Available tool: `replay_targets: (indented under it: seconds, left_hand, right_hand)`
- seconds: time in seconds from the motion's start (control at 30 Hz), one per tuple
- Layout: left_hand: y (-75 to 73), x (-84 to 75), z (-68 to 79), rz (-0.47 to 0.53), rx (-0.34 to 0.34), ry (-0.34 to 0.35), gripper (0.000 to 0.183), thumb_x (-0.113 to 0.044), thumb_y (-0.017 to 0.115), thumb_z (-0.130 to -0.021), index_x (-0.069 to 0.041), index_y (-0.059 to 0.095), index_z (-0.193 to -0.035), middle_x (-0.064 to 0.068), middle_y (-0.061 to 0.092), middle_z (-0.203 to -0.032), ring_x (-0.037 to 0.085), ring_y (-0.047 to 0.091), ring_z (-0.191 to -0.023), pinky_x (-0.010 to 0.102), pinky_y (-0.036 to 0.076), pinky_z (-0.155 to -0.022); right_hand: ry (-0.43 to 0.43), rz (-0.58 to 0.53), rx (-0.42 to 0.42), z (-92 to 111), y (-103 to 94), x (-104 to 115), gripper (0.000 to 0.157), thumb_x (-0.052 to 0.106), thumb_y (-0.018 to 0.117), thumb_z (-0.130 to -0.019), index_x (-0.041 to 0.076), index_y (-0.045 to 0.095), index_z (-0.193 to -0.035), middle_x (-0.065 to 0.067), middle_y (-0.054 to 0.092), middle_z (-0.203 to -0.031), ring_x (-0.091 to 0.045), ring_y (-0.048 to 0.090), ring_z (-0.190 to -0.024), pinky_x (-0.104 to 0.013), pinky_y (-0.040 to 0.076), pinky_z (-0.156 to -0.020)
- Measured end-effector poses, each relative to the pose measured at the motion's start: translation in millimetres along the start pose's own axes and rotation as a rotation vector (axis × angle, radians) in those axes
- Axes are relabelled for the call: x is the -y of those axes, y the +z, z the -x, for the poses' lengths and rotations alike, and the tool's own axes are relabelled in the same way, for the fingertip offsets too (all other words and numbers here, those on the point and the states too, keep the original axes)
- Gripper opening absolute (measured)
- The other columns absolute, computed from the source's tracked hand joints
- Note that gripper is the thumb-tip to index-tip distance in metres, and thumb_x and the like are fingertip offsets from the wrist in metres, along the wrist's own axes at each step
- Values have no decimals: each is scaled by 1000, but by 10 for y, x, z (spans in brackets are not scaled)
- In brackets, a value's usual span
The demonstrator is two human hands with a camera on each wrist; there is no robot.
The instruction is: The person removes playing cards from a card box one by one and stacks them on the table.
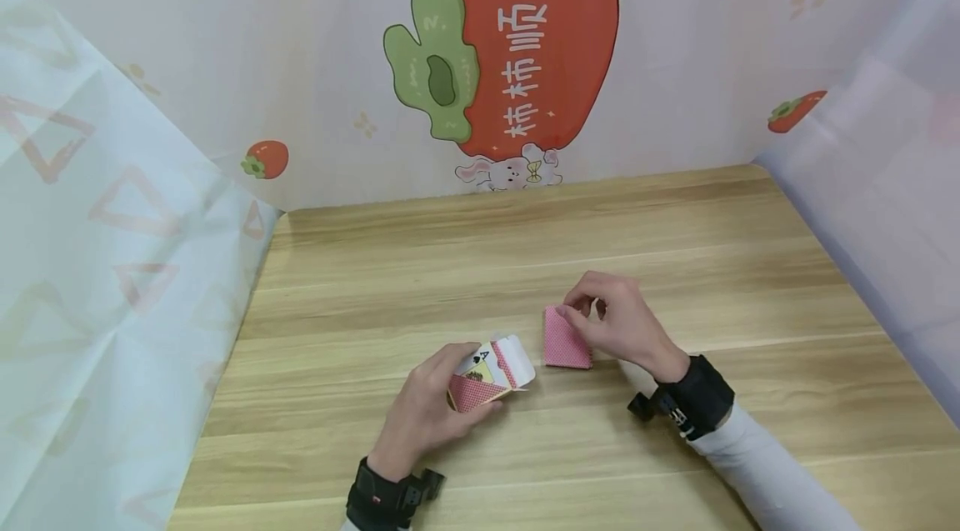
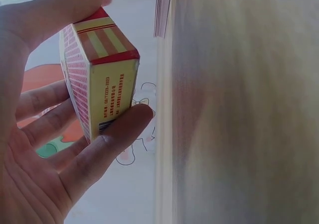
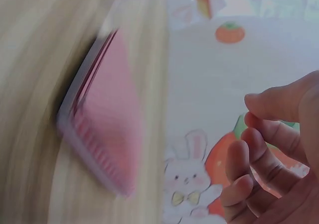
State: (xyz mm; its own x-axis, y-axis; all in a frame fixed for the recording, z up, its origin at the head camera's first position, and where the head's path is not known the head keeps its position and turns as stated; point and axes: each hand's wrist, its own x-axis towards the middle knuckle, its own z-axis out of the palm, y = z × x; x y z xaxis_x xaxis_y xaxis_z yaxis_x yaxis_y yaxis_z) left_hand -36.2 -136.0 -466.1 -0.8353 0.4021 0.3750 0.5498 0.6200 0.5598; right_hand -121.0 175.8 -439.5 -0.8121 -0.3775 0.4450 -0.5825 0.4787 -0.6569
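Observation:
My left hand (image 1: 427, 406) grips a red and white playing-card box (image 1: 480, 393), fingers on one side and thumb on the other. An ace and a figure are printed on its face, and a white flap (image 1: 522, 358) stands out at the end toward the right. In the left wrist view, the box's yellow end (image 2: 113, 92) with small red print faces the camera. A stack of pink-backed playing cards (image 1: 566, 341) lies on the table to the right of the box. Close over its far right corner is my right hand (image 1: 626, 323); its fingers are loosely bent, holding nothing, and look apart from the stack in the right wrist view.
The wooden table (image 1: 390, 264) runs back to a white cloth (image 1: 337, 39) printed with persimmons and a rabbit. More cloth hangs at the left (image 1: 97, 264) and right sides. Each wrist wears a black camera band (image 1: 701, 398).

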Motion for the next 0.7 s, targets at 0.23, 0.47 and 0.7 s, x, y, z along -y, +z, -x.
replay_targets:
  seconds: [0.23, 0.47, 0.7]
  left_hand:
    - [11, 18, 10, -3, 0, 32, 74, -40, 91, -72, -10, 60, -133, 0, 70, -121, 10, 66, -94, 28, 58, -75]
    - [21, 16, 11, 7, 15, 46, 72, -44, 89, -75, -11, 61, -133, -2, 69, -122, 8, 66, -97, 28, 58, -77]
    - [23, 10, 5, 27, 21, 70, 71, -42, 89, -76, -11, 60, -134, -1, 69, -123, 9, 66, -98, 28, 58, -77]
  right_hand:
    - [-64, -127, 50, 40, 147, 287, 10, 7, 80, -85, 16, 77, -83, 11, 65, -77, -6, 55, -64, -32, 50, -51]
    - [-84, -243, 206, 130, 318, 458, 9, 7, 75, -89, 15, 76, -84, 13, 61, -78, -12, 53, -62, -27, 45, -50]
    - [-78, -280, 290, 207, 444, 498, 15, 1, 73, -88, 15, 75, -84, 14, 59, -78, -14, 53, -59, -19, 41, -53]
